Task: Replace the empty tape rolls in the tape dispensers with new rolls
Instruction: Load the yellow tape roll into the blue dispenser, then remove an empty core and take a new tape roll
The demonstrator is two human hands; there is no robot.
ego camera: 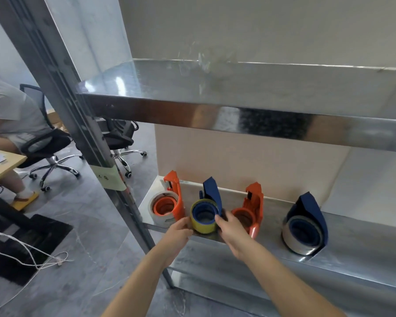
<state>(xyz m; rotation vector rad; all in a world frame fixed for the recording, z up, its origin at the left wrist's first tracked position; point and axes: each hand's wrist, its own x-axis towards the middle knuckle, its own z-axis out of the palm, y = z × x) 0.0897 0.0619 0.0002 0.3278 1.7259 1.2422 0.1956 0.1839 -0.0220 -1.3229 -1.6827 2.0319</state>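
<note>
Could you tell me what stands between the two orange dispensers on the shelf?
In the head view, a blue dispenser carrying a yellow roll stands there.

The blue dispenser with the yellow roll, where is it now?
Head view: this blue dispenser stands on the lower shelf between the left orange dispenser and the right orange dispenser, held by the left hand and right hand.

**Room around the rack**

You face a steel shelf rack (238,88) against a plain beige wall (261,26). Its grey upright (62,106) runs from 11 to 6 o'clock and carries a pale green label (110,178). At 9 o'clock there is a black swivel chair (48,143) with a seated person (7,110), a second chair (117,136) and a wooden desk (2,165). The floor (89,213) is grey. At 8 o'clock lie a black mat (44,229) and a white cable (59,263).
</note>
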